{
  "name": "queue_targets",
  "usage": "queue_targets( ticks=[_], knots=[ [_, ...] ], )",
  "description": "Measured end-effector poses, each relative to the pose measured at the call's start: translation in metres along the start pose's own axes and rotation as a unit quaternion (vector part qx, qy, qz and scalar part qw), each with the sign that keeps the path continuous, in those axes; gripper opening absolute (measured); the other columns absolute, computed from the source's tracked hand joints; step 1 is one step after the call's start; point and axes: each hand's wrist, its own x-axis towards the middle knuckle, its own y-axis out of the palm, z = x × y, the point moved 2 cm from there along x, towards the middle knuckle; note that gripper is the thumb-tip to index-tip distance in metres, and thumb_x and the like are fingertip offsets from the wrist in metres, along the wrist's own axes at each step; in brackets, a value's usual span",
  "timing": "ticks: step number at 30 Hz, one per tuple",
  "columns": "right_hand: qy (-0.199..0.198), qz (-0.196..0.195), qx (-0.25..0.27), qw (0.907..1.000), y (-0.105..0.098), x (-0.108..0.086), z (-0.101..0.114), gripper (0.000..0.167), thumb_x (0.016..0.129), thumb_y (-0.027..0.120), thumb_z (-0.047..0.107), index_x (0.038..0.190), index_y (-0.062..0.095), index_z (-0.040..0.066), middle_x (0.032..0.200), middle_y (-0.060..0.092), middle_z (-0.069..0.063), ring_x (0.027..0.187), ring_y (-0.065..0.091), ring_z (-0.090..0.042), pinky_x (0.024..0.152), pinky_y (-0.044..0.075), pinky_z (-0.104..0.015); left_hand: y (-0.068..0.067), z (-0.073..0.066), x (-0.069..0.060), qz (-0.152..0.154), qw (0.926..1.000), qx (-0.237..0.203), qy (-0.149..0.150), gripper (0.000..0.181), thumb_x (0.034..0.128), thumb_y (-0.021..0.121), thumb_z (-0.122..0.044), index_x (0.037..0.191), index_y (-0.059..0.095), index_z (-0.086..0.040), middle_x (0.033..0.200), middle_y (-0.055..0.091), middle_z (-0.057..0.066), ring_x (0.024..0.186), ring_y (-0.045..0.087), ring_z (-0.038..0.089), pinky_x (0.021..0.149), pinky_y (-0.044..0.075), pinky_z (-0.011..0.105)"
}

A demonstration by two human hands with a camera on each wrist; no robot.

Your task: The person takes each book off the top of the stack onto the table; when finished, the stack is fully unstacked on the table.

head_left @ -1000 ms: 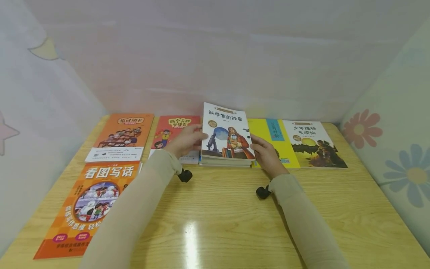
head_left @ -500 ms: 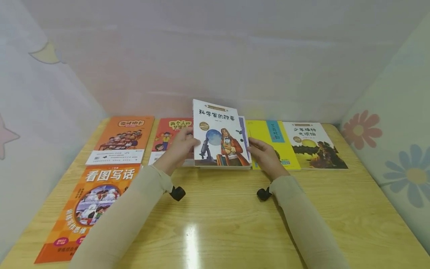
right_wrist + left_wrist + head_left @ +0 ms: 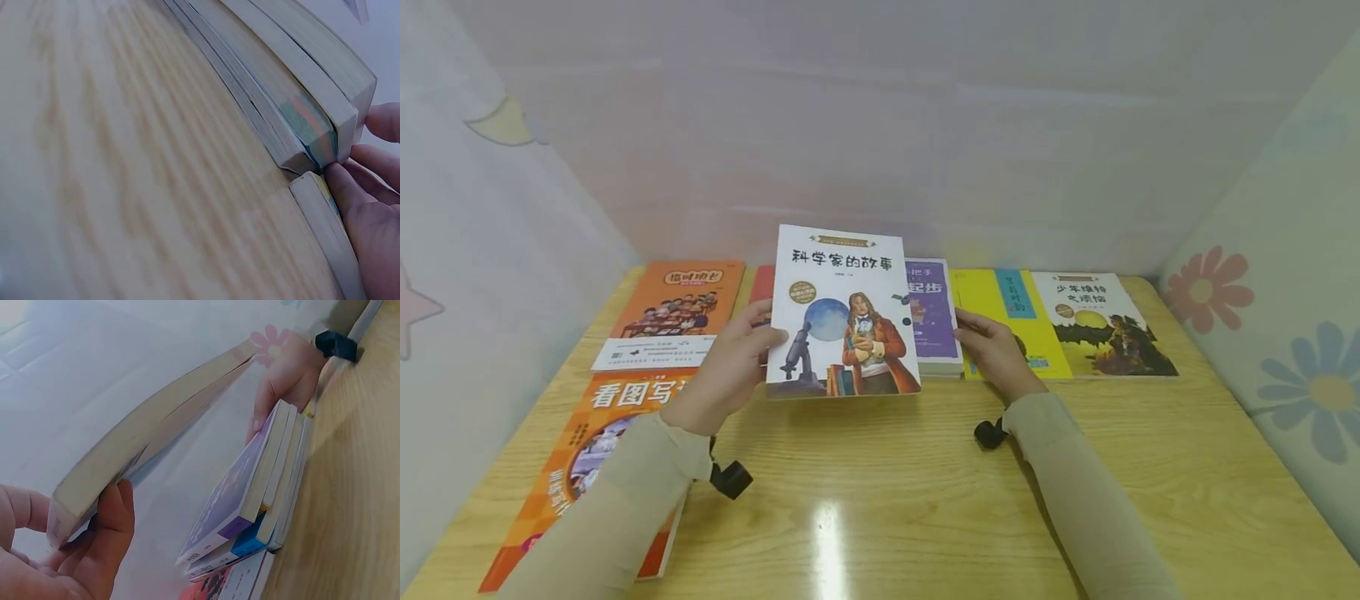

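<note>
My left hand (image 3: 722, 367) grips the left edge of a white book (image 3: 820, 267) with a long-haired figure, a telescope and a moon on its cover. In the left wrist view that book (image 3: 125, 434) is up in the air, thumb on one face and fingers beneath. Behind it, partly covered, a purple book (image 3: 936, 321) lies on top of a stack of several books. My right hand (image 3: 996, 346) rests against the stack's right side. The right wrist view shows its fingers (image 3: 350, 187) touching the stacked books' edges, beside the yellow book.
Along the back of the wooden table (image 3: 925, 500) lie an orange book (image 3: 681, 304), a mostly hidden red book (image 3: 763, 282), a yellow book (image 3: 1000, 292) and a dark-scened white book (image 3: 1093, 321). A larger orange book (image 3: 542, 492) lies front left, under my left forearm. Fabric walls enclose the table.
My left hand has lifted the white book off the stack and carried it left and nearer, uncovering the purple book. The right hand has stayed almost still at the stack's right side.
</note>
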Motion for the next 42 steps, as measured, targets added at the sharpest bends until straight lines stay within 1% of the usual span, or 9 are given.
queue_targets(
  ticks=[8, 12, 20, 24, 25, 28, 31, 32, 42],
  knots=[
    [-0.003, 0.006, 0.014, 0.9999, 0.002, -0.003, -0.005, 0.05, 0.103, 0.062, 0.013, 0.151, 0.048, 0.006, 0.155, 0.047, -0.011, 0.141, 0.045, -0.022, 0.108, 0.045, -0.026, -0.027, 0.005, -0.061, 0.013, 0.9994, -0.007, -0.03, 0.064, 0.1068, 0.045, -0.01, 0.161, 0.013, -0.001, 0.124, 0.061, -0.003, 0.1, 0.068, 0.009, 0.077, 0.061, 0.03],
    [0.003, 0.003, 0.018, 0.9998, 0.002, -0.006, -0.01, 0.05, 0.103, 0.061, 0.012, 0.151, 0.048, 0.005, 0.155, 0.046, -0.012, 0.14, 0.046, -0.024, 0.105, 0.047, -0.026, -0.035, 0.017, -0.089, 0.009, 0.9981, 0.002, -0.06, 0.067, 0.1064, 0.047, -0.01, 0.161, 0.01, 0.0, 0.123, 0.063, -0.005, 0.103, 0.067, 0.01, 0.081, 0.061, 0.032],
    [-0.01, 0.024, 0.031, 0.9992, 0.003, -0.005, -0.005, 0.05, 0.103, 0.059, 0.01, 0.151, 0.046, 0.003, 0.155, 0.045, -0.014, 0.141, 0.045, -0.025, 0.106, 0.047, -0.027, -0.045, 0.052, -0.133, 0.024, 0.9894, -0.033, -0.14, 0.07, 0.1061, 0.044, -0.008, 0.161, 0.001, -0.002, 0.121, 0.068, 0.002, 0.102, 0.071, 0.022, 0.084, 0.06, 0.042],
    [-0.018, 0.015, 0.018, 0.9996, 0.003, -0.002, 0.003, 0.049, 0.103, 0.059, 0.011, 0.15, 0.048, 0.004, 0.154, 0.046, -0.013, 0.14, 0.046, -0.024, 0.106, 0.047, -0.026, -0.047, 0.063, -0.143, 0.027, 0.9874, -0.011, -0.155, 0.072, 0.1055, 0.045, -0.007, 0.159, -0.002, 0.004, 0.129, 0.065, 0.01, 0.101, 0.071, 0.021, 0.085, 0.06, 0.041],
    [-0.019, 0.016, 0.022, 0.9995, 0.003, -0.001, 0.004, 0.049, 0.104, 0.058, 0.009, 0.151, 0.046, 0.003, 0.155, 0.045, -0.014, 0.141, 0.046, -0.025, 0.106, 0.046, -0.027, -0.047, 0.065, -0.144, 0.03, 0.9865, 0.002, -0.161, 0.073, 0.1049, 0.046, -0.007, 0.159, -0.002, 0.006, 0.121, 0.067, 0.009, 0.09, 0.071, 0.017, 0.079, 0.061, 0.037],
    [-0.014, 0.014, 0.029, 0.9994, 0.002, -0.001, 0.005, 0.05, 0.104, 0.056, 0.006, 0.152, 0.044, 0.0, 0.156, 0.043, -0.015, 0.142, 0.044, -0.026, 0.107, 0.046, -0.027, -0.047, 0.07, -0.147, 0.056, 0.9836, 0.001, -0.171, 0.075, 0.1052, 0.046, -0.007, 0.156, -0.007, 0.012, 0.123, 0.067, 0.014, 0.091, 0.071, 0.018, 0.079, 0.062, 0.039],
    [-0.012, 0.013, 0.034, 0.9993, 0.0, 0.0, 0.003, 0.05, 0.104, 0.055, 0.005, 0.153, 0.042, -0.001, 0.157, 0.041, -0.016, 0.143, 0.043, -0.027, 0.107, 0.046, -0.027, -0.047, 0.074, -0.147, 0.062, 0.979, -0.008, -0.194, 0.077, 0.105, 0.047, -0.008, 0.154, -0.007, 0.014, 0.124, 0.065, 0.017, 0.094, 0.071, 0.022, 0.08, 0.062, 0.042],
    [-0.013, 0.013, 0.035, 0.9992, 0.0, 0.0, 0.002, 0.05, 0.104, 0.055, 0.005, 0.152, 0.042, -0.001, 0.157, 0.041, -0.017, 0.143, 0.043, -0.027, 0.107, 0.046, -0.027, -0.046, 0.075, -0.148, 0.063, 0.9783, -0.017, -0.196, 0.076, 0.1052, 0.046, -0.008, 0.153, -0.008, 0.016, 0.132, 0.062, 0.021, 0.104, 0.07, 0.027, 0.085, 0.06, 0.048],
    [-0.023, 0.028, 0.05, 0.9981, 0.0, -0.001, 0.001, 0.051, 0.104, 0.057, 0.007, 0.152, 0.041, -0.001, 0.156, 0.041, -0.018, 0.142, 0.044, -0.028, 0.108, 0.045, -0.028, -0.063, 0.074, -0.14, -0.014, 0.9728, 0.05, -0.226, 0.067, 0.1039, 0.049, -0.007, 0.154, 0.01, 0.015, 0.128, 0.065, 0.021, 0.096, 0.072, 0.026, 0.078, 0.062, 0.047]
  ],
)
